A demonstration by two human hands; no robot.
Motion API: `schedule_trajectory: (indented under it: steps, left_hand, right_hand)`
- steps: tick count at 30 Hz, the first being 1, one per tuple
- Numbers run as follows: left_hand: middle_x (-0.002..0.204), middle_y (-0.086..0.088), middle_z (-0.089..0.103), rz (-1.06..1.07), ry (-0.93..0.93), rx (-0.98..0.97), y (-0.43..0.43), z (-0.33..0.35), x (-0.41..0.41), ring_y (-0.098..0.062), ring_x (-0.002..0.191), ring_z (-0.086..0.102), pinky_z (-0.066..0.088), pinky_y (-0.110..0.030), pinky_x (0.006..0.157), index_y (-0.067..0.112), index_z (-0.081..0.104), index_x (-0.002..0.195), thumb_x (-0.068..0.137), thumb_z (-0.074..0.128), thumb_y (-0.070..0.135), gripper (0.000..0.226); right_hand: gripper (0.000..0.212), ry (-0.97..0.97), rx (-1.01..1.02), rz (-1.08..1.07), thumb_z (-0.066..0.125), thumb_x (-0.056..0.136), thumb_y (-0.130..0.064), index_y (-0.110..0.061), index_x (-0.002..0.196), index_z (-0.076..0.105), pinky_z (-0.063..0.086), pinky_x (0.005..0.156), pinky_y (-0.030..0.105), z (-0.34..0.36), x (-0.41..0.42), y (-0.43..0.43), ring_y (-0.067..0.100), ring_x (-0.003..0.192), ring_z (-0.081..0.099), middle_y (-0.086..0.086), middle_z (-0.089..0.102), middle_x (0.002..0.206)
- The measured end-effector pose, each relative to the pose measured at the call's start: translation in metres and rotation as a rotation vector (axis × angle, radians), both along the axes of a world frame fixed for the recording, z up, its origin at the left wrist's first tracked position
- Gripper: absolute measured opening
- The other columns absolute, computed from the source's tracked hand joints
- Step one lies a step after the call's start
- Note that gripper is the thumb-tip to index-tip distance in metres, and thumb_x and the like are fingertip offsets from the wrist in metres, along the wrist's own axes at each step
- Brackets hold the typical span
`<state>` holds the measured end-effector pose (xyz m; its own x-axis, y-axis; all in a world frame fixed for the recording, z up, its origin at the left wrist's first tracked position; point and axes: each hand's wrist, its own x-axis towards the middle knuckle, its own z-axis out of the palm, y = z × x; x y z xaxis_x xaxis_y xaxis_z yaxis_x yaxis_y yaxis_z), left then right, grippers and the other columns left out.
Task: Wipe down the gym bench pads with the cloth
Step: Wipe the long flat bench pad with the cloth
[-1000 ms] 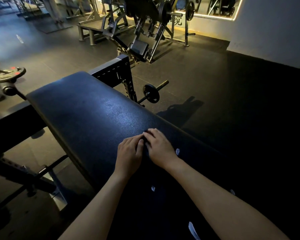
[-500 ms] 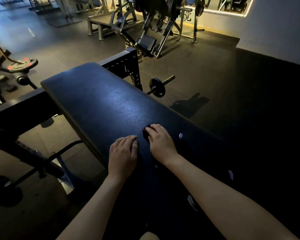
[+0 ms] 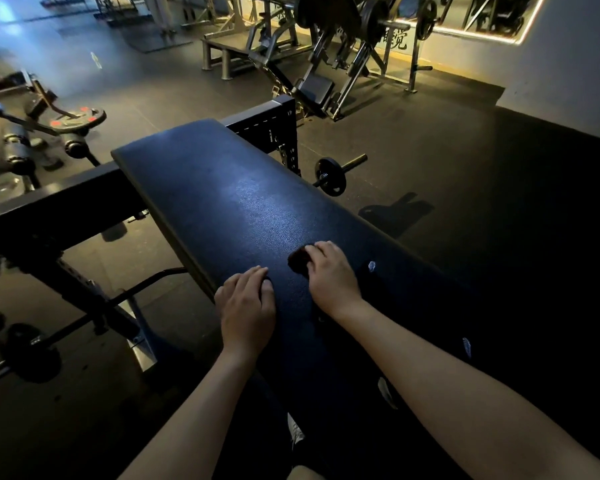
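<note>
A long black bench pad (image 3: 229, 202) runs from the upper left toward me. A dark cloth (image 3: 388, 306) with small white marks lies over its near part and is hard to tell from the pad. My right hand (image 3: 331, 277) grips a bunched fold of the cloth under its fingertips, at mid pad. My left hand (image 3: 246, 304) sits by the pad's left edge with fingers curled down, seemingly on the cloth's edge. A hand's width of pad separates the two hands.
The bench's black steel frame (image 3: 49, 202) extends to the left, and an upright post (image 3: 281, 133) stands behind the pad. On the floor to the right lies a small barbell with a plate (image 3: 331, 176). Plate-loaded machines (image 3: 343, 46) fill the back, and a white wall (image 3: 568, 64) rises at right.
My hands were touching at mid pad and have moved apart, the left sliding toward the pad's left edge. The view has shifted, so the bench sits further right in the frame.
</note>
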<state>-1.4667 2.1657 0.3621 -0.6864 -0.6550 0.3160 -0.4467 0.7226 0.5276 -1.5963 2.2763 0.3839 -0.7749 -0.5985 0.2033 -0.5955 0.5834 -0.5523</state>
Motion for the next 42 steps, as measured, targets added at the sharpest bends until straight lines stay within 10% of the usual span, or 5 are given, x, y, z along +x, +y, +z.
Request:
schedule_trajectory:
  steps: [23, 28, 35, 42]
  left_hand:
    - [0.133, 0.009, 0.051, 0.000, 0.250, 0.402, -0.003, -0.017, 0.047, -0.006, 0.133, 0.034, 0.032, -0.033, 0.112, 0.027, 0.051, 0.143, 0.098, 0.036, 0.047, 0.051]
    - [0.136, 0.012, 0.050, -0.045, 0.337, 0.479, -0.013, -0.009, 0.061, 0.017, 0.128, 0.031, 0.021, -0.004, 0.106, 0.029, 0.049, 0.142, 0.096, 0.030, 0.056, 0.056]
    - [0.152, -0.001, 0.042, 0.040, 0.500, 0.780, -0.035, 0.012, 0.060, -0.009, 0.139, 0.042, 0.035, -0.035, 0.117, 0.023, 0.038, 0.152, 0.101, 0.048, 0.044, 0.056]
    - [0.131, 0.000, 0.056, 0.228, 0.473, 0.408, -0.077, 0.004, 0.069, -0.014, 0.125, 0.051, 0.041, -0.037, 0.111, 0.013, 0.059, 0.134, 0.097, 0.060, 0.007, 0.038]
  right_hand:
    - [0.034, -0.024, -0.064, 0.175, 0.051, 0.100, -0.016, -0.010, 0.131, 0.063, 0.032, 0.116, 0.035, -0.006, 0.065, -0.027, 0.026, 0.132, 0.043, 0.005, 0.055, 0.137]
    - [0.034, -0.215, -0.139, 0.265, 0.051, 0.101, -0.017, -0.012, 0.133, 0.062, 0.035, 0.111, 0.029, 0.008, 0.097, -0.046, 0.017, 0.129, 0.048, 0.003, 0.056, 0.137]
    - [0.037, -0.820, -0.481, 0.240, 0.046, 0.103, -0.021, -0.019, 0.139, 0.056, 0.041, 0.113, 0.032, 0.020, 0.114, -0.086, 0.008, 0.127, 0.053, 0.001, 0.054, 0.139]
    - [0.030, -0.127, -0.259, 0.234, 0.051, 0.098, -0.023, -0.012, 0.122, 0.065, 0.043, 0.101, 0.031, -0.003, 0.101, -0.071, 0.017, 0.112, 0.054, 0.002, 0.062, 0.118]
